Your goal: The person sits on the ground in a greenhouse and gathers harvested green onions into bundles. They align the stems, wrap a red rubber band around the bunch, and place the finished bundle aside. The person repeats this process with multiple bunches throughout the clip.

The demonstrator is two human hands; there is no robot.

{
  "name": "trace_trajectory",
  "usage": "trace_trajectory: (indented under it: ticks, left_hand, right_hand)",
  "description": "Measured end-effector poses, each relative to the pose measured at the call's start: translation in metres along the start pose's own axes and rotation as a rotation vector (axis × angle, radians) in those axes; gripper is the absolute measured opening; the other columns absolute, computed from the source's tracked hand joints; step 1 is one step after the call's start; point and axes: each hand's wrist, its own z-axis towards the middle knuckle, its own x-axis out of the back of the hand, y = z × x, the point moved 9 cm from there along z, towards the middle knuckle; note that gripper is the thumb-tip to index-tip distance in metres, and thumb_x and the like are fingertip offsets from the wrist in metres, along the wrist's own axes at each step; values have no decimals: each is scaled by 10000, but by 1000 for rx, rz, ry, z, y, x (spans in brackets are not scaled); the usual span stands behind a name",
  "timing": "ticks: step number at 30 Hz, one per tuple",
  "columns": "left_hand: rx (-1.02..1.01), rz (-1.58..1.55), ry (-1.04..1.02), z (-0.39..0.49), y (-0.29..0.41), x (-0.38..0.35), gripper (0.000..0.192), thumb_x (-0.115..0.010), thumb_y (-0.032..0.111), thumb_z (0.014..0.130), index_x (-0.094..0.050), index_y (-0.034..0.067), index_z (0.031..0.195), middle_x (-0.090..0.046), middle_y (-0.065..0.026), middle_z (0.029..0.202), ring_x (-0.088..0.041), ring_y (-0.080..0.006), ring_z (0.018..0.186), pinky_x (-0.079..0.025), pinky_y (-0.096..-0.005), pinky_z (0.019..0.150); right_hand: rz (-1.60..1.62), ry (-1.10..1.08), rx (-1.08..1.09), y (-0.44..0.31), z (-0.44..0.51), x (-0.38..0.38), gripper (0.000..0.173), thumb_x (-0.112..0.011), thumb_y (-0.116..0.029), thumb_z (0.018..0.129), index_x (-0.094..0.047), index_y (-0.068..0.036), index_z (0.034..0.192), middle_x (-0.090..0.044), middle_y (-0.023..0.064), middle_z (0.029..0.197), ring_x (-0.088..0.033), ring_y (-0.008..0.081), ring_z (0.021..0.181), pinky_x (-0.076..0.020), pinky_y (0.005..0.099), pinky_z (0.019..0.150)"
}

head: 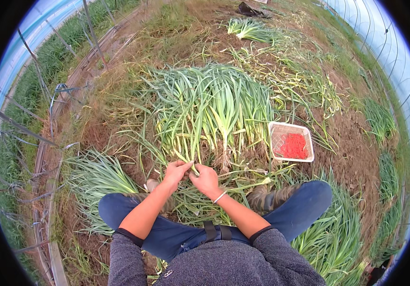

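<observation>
My left hand (176,173) and my right hand (205,178) are close together in front of me, both closed on the pale lower stalk of a leafy green plant (193,157). Its long leaves reach up over a broad heap of similar plants (223,93), which look like garlic greens or leeks. Dirty roots (223,157) hang at the near edge of that heap. Right of the heap stands a white plastic basket (309,143) holding red bands or strings (292,146). My fingers partly hide the stalk's end.
Bundled greens lie by my left knee (101,182), beside my right leg (333,228) and farther ahead (251,30). Loose leaves litter the soil. Metal poles (35,66) line the left side; plastic tunnel walls (394,43) curve around. A black sheet (249,10) lies ahead.
</observation>
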Motion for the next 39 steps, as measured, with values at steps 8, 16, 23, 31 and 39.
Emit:
trace_trajectory:
  ticks: [8,16,23,31,39]
  left_hand:
    - [-238,-301,152,16,39,56,114,-684,138,841,-600,69,806,-609,-5,753,-560,-104,659,-456,-248,597]
    - [10,-535,-117,13,8,20,295,-412,288,997,-537,43,892,-638,-93,849,-634,-228,810,-515,-362,738]
    - [-59,-378,-105,1,40,38,283,-445,283,980,-600,46,982,-653,-100,1033,-596,-218,999,-460,-392,890]
    - [128,-367,-214,-13,2,-5,329,-467,325,956,-615,48,1057,-635,-86,1045,-571,-202,967,-447,-372,828]
    - [54,-491,-192,-1,-6,5,293,-422,269,985,-568,17,954,-603,-140,1065,-583,-258,969,-476,-463,878]
  right_hand:
    - [175,-330,-267,49,-29,-26,280,-669,-281,721,-675,-8,784,-604,184,640,-609,320,623,-472,412,618]
    - [-10,-457,-72,22,-37,-34,296,-689,-305,742,-676,-10,758,-603,161,616,-604,293,589,-475,389,595]
    - [-151,-535,16,69,-59,-27,498,-667,-276,769,-590,-71,1216,-620,193,1125,-590,327,1075,-462,401,911]
    - [18,-76,117,-28,0,-19,349,-558,-306,901,-578,-3,728,-574,145,570,-592,323,556,-452,430,554]
    - [728,-186,-198,10,-13,-40,462,-380,-338,1001,-647,4,841,-526,45,501,-480,117,428,-377,279,447]
